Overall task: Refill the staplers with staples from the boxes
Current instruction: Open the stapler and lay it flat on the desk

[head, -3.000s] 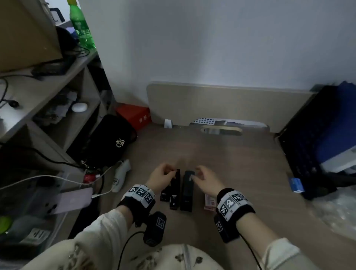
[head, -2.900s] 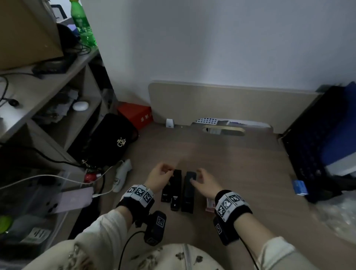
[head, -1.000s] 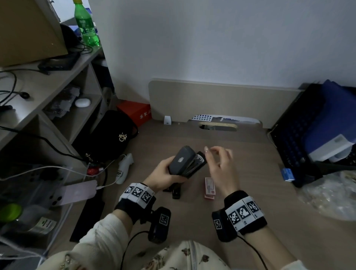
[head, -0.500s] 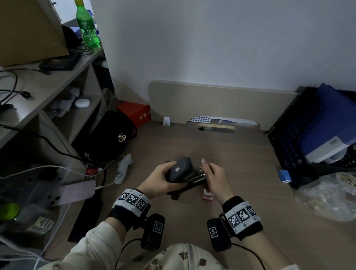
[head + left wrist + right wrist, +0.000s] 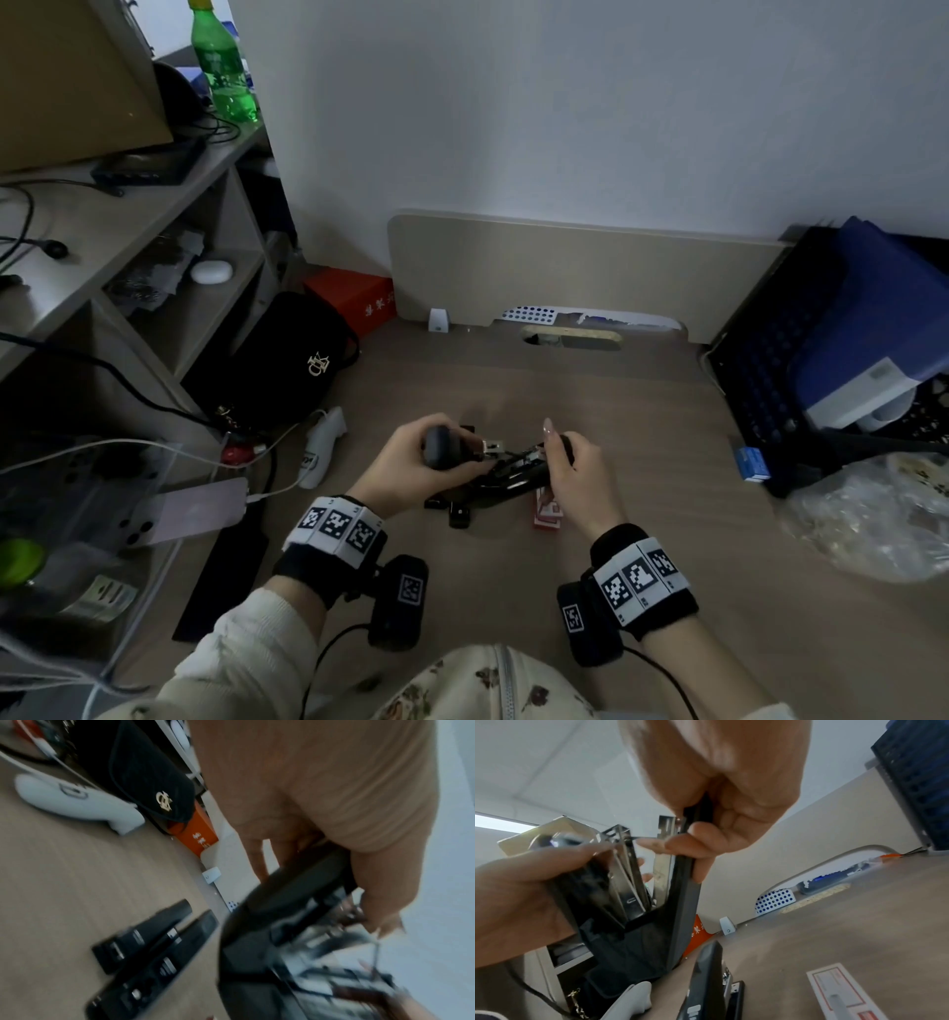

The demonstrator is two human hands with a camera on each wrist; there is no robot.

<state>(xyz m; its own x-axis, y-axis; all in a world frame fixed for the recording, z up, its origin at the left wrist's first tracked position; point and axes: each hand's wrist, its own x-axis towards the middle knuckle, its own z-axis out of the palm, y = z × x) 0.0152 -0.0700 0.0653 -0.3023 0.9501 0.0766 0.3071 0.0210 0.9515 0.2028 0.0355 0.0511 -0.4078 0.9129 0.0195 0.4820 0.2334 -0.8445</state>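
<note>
Both hands hold one black stapler (image 5: 506,465) just above the wooden table (image 5: 642,462), hinged wide open. My left hand (image 5: 411,462) grips its dark top cover (image 5: 582,882). My right hand (image 5: 570,467) grips the base arm (image 5: 684,892). Between them the metal staple channel (image 5: 628,874) lies exposed. Two more black staplers (image 5: 144,937) (image 5: 159,969) lie shut on the table below my hands. A red and white staple box (image 5: 547,509) lies flat just right of them, under my right hand.
A small blue box (image 5: 751,462) sits at the table's right, beside a black crate (image 5: 760,370) and a clear plastic bag (image 5: 873,519). At left are a black handbag (image 5: 287,370), a white device (image 5: 321,447), a phone (image 5: 200,509) on cables, and shelves.
The stapler, lifted from the table earlier, has been swung open: my left hand pulled the cover left, my right hand took the base, and both hands came down nearer the table.
</note>
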